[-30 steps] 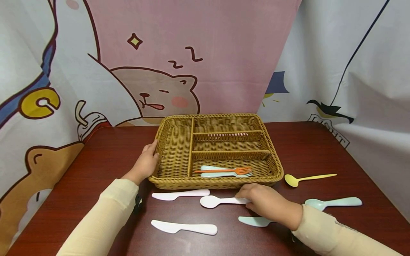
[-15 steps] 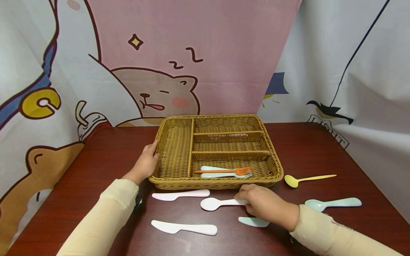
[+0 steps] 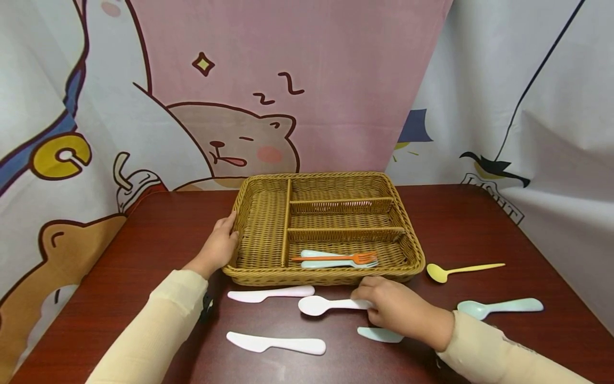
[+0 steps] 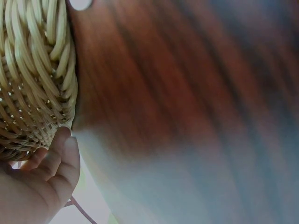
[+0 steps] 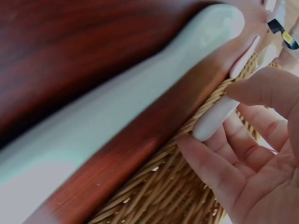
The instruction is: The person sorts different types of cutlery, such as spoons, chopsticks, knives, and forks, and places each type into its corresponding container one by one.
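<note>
A white spoon [image 3: 314, 305] lies in front of the basket, bowl to the left. My right hand [image 3: 398, 309] pinches its handle, and the right wrist view shows the handle [image 5: 217, 116] between thumb and fingers. My left hand [image 3: 218, 248] rests against the left side of the wicker basket [image 3: 323, 276]; its fingers touch the outer weave in the left wrist view. Partly hidden by the right hand is a pale green knife [image 3: 380, 335]. In the basket's front compartment lie an orange fork [image 3: 331, 258] and pale blue cutlery [image 3: 326, 263].
A pinkish-white knife [image 3: 271, 293] and a white knife [image 3: 275, 343] lie in front of the basket. To the right are a yellow spoon [image 3: 437, 273] and a mint-green spoon [image 3: 513, 305]. A printed cloth [image 3: 345, 80] hangs behind the table [image 3: 158, 224].
The white spoon has shifted slightly toward the front with my right hand at its handle. My left hand and the basket have stayed in place.
</note>
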The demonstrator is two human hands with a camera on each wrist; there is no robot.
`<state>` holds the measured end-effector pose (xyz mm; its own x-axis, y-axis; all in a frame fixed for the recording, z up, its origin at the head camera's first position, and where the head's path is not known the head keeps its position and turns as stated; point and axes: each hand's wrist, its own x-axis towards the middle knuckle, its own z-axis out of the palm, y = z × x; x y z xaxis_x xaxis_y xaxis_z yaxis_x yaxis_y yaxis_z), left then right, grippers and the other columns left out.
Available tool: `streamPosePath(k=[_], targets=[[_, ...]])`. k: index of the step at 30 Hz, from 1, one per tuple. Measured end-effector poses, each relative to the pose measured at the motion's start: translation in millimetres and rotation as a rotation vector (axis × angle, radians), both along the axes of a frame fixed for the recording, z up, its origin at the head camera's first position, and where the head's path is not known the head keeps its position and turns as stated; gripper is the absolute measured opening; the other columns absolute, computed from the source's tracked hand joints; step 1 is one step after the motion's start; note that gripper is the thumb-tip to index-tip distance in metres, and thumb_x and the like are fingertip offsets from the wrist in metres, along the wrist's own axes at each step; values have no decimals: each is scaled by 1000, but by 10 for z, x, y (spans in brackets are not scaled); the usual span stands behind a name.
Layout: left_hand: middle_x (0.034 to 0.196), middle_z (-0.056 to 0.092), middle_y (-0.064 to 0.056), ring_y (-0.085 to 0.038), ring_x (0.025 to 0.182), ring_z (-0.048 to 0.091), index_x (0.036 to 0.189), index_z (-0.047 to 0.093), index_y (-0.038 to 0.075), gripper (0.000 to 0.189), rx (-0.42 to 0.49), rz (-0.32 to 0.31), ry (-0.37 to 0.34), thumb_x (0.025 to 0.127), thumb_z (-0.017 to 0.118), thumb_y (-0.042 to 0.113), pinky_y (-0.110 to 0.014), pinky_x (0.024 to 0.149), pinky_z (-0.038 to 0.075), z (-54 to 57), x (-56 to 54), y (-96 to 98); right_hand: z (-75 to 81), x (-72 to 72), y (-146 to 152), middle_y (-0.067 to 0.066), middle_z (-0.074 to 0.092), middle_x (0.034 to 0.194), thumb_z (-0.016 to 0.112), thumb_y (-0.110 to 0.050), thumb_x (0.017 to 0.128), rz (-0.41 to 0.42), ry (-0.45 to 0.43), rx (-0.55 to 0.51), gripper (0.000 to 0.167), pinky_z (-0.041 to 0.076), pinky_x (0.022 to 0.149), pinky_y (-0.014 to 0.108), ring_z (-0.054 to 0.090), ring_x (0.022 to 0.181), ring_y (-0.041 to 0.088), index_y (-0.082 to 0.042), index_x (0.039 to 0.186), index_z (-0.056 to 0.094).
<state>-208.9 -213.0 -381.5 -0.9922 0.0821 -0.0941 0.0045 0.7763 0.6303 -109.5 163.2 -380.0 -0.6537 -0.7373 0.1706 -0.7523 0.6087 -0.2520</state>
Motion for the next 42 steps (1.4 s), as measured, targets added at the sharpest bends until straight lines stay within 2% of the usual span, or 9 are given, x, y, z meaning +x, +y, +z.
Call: streamPosePath(k=[10,17,22,30,42], targets=[[153,16,-26,-43,139,25,156,4,5,58,3,2,-6,105,31,13,-55,112,24,22,15,15,96,64,-37,-8,57,88,64,7,65,0,88,-49,38,45,62,22,53,79,6,-16,95,70],[153,16,-26,-43,139,26,156,4,5,58,8,5,0,105,32,12,-55,112,24,21,13,1,268,46,-43,-6,61,95,66,5,70,-73,76,-59,35,45,61,23,56,82,8,-15,99,71],[154,15,-25,-42,139,25,156,4,7,58,11,6,-11,105,31,13,-55,112,24,5,10,-1,367,-14,-23,-4,62,98,68,3,72,-120,92,-71,33,48,65,27,56,83,9,-13,101,70],[153,17,-25,-42,139,26,156,5,5,58,8,8,2,105,31,12,-55,112,24,-2,17,3,547,-180,2,-2,63,100,70,3,75,-184,106,-99,33,49,67,33,58,86,14,-12,104,69],[153,16,-25,-42,139,27,156,4,7,58,8,12,-7,105,31,14,-55,112,24,-10,6,2,769,-567,45,7,64,103,67,3,81,-279,67,-68,30,50,70,39,59,88,21,-7,110,69]])
